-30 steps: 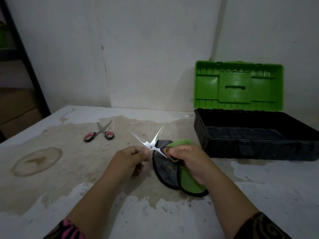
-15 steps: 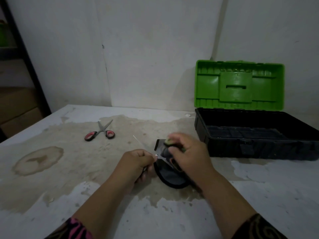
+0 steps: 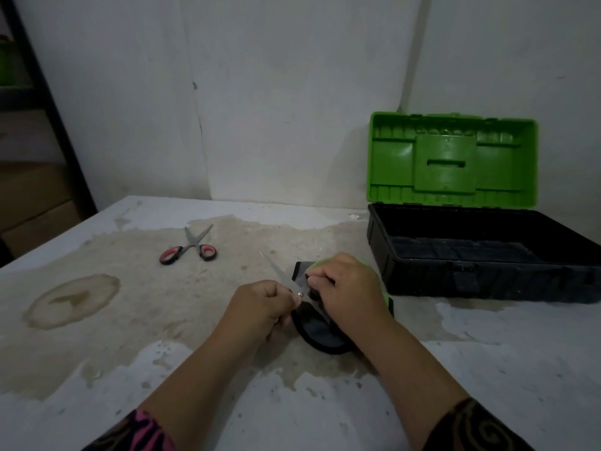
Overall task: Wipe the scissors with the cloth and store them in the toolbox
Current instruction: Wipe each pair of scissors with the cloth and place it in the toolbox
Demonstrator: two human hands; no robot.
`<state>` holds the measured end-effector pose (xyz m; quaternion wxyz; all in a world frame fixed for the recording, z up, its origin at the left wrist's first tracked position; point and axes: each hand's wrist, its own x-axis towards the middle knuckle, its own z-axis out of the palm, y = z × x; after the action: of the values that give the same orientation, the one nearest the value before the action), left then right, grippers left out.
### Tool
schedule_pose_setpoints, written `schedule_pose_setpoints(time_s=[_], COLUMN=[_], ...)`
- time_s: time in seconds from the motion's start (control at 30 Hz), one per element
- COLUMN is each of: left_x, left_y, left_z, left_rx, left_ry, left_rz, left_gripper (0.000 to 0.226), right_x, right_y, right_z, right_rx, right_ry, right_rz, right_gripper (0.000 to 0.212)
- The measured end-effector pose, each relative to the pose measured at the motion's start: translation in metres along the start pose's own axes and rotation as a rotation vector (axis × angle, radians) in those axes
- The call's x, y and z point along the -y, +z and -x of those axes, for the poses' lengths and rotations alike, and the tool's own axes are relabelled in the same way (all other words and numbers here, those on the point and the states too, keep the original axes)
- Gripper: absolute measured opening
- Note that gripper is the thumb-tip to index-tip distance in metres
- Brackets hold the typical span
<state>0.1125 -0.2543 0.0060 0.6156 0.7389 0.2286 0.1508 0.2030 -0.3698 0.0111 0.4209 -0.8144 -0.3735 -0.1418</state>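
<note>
Head view: left hand (image 3: pixel 260 307) pinches scissors (image 3: pixel 279 271), right hand (image 3: pixel 348 294) grips cloth (image 3: pixel 317 333) over them, beside the lid-up toolbox (image 3: pixel 422 275).

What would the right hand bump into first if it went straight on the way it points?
Probably the blade of the scissors pinched by the left hand, just ahead of the right hand and its cloth; depth is unclear.

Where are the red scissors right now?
In the head view, the red scissors lie on the table, left of and beyond the left hand, far from the toolbox.
</note>
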Motion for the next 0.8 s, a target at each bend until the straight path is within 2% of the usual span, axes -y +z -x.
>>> schedule_pose_setpoints(time_s=[0.13,0.27,0.4,0.47,0.57,0.67,0.7,0.73,0.8], left_x=[0.001,0.000,0.000,0.000,-0.001,-0.002,-0.002,-0.002,-0.002], left_y=[0.000,0.000,-0.002,-0.002,-0.004,-0.005,-0.005,-0.005,-0.004], left_z=[0.001,0.001,0.001,0.001,0.002,0.002,0.002,0.002,0.000], left_rx=[0.003,0.012,0.014,0.028,0.068,0.070,0.060,0.049,0.028], left_ry=[0.012,0.009,0.018,0.022,0.030,0.047,0.049,0.049,0.041], left_rz=[-0.009,0.033,0.016,0.025,0.016,0.036,0.039,0.039,0.039], left_gripper=[0.030,0.026,0.029,0.028,0.030,0.030,0.029,0.029,0.029], right_x=[0.002,-0.005,0.001,-0.004,-0.017,-0.027,-0.026,-0.023,-0.011], right_y=[0.003,-0.002,0.005,0.001,-0.013,-0.028,-0.031,-0.033,-0.031], right_z=[0.006,-0.001,0.008,0.003,-0.008,-0.008,-0.007,-0.005,0.000], right_rx=[0.103,-0.024,0.072,-0.005,-0.208,-0.376,-0.426,-0.450,-0.371], right_ry=[-0.030,0.015,-0.037,0.010,0.136,0.396,0.430,0.416,0.283], right_rz=[-0.035,-0.011,-0.047,-0.039,-0.027,-0.275,-0.370,-0.429,-0.398], right_gripper=[0.006,0.005,0.005,0.005,0.006,0.010,0.012,0.014,0.019])
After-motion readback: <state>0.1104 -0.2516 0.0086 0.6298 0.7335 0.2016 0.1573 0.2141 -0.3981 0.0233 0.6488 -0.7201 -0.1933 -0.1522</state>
